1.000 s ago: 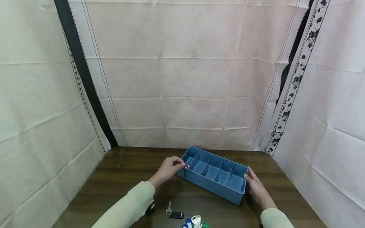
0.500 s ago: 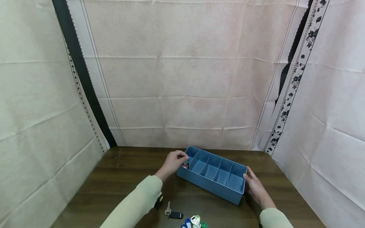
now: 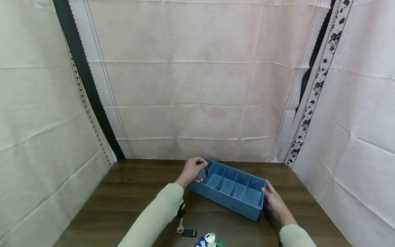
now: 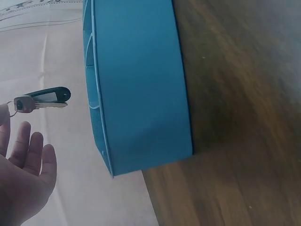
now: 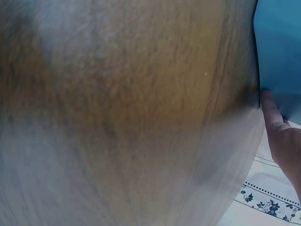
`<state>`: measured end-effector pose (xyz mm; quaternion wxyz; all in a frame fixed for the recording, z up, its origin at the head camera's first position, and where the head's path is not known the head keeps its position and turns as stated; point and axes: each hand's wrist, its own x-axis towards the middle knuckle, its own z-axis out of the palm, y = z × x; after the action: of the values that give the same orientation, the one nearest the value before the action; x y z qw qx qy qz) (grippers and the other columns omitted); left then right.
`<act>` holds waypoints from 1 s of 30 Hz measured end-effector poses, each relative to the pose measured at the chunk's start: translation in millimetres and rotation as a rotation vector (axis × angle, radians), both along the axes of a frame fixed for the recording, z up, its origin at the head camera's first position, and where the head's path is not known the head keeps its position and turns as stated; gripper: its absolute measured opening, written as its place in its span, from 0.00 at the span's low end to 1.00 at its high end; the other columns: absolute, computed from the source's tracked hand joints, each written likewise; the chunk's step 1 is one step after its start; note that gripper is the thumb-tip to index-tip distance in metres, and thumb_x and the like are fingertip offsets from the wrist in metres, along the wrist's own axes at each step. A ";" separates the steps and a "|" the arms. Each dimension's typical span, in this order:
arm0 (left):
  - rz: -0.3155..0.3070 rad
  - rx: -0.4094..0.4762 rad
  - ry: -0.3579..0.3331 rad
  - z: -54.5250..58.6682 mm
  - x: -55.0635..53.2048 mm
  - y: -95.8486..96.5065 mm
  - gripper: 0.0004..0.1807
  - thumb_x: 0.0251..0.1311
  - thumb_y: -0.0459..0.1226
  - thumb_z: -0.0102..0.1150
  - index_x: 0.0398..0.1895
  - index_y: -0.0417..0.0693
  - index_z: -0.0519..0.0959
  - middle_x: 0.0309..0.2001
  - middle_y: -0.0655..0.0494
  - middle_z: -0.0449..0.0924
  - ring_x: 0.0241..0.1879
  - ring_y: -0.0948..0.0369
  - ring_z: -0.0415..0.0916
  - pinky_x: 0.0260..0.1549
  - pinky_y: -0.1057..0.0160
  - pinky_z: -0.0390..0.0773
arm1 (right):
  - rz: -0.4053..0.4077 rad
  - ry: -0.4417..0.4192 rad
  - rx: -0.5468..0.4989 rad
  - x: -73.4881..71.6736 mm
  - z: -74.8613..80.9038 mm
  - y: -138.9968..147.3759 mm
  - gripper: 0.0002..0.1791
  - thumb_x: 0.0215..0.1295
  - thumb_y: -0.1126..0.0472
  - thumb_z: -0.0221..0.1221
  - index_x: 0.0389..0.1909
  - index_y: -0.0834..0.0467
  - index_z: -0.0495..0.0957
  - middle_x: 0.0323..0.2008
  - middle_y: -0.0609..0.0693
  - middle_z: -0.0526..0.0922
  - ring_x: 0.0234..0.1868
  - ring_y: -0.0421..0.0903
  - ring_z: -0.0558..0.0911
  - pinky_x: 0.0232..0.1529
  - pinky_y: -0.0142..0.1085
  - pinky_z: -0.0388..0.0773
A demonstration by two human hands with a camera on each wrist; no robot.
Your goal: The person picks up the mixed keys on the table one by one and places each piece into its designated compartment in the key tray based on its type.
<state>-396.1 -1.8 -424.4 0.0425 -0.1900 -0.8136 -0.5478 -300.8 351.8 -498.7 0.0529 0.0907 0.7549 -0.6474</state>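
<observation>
A blue divided box (image 3: 225, 204) stands at an angle on the wooden table. My left hand (image 3: 191, 170) is over its left end. Thumb and fingertips pinch the ring of a key (image 4: 28, 104) with a dark key tag (image 4: 59, 94), and the key hangs from it. In the head view the dark tag overlaps the leftmost compartment, where a small red-and-white thing (image 3: 200, 179) shows. At the box's right end, my right hand (image 3: 275, 204) rests with extended fingers against the wall; in the right wrist view a straight finger (image 5: 270, 108) touches it.
Near the table's front lie a key (image 3: 180, 227) with a black tag (image 3: 189, 233) and, beside them, a cluster of blue, white and green key tags (image 3: 210, 240). Pale cloth (image 3: 197, 85) hangs behind the table and along both sides.
My left hand has moved right and slightly away, carrying the key and tag from the box's front left edge to over the left compartment. The right hand stays at the box's end.
</observation>
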 end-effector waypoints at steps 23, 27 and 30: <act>0.055 0.035 -0.027 -6.1 -22.3 47.4 0.07 0.68 0.39 0.61 0.37 0.47 0.85 0.38 0.56 0.81 0.38 0.57 0.75 0.41 0.57 0.77 | -0.013 -0.011 0.004 0.4 1.5 0.6 0.36 0.81 0.50 0.38 0.79 0.44 0.27 0.76 0.67 0.30 0.73 0.74 0.41 0.64 0.68 0.48; 0.044 0.022 -0.041 -7.3 -22.2 51.5 0.07 0.69 0.39 0.59 0.39 0.47 0.85 0.39 0.57 0.81 0.40 0.58 0.74 0.41 0.56 0.77 | -0.012 -0.002 -0.001 0.8 1.2 0.7 0.36 0.81 0.50 0.38 0.79 0.44 0.27 0.76 0.67 0.30 0.73 0.74 0.41 0.64 0.68 0.48; 0.046 0.014 -0.036 -7.7 -22.5 52.9 0.07 0.69 0.38 0.59 0.39 0.46 0.85 0.40 0.56 0.81 0.40 0.57 0.75 0.43 0.56 0.77 | -0.008 0.003 -0.010 0.3 0.6 0.1 0.36 0.81 0.50 0.38 0.79 0.44 0.27 0.76 0.67 0.29 0.73 0.74 0.41 0.64 0.68 0.49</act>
<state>-418.7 51.1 -432.1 0.0417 -0.1609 -0.8146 -0.5558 -300.5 351.9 -498.1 0.0496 0.0924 0.7515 -0.6514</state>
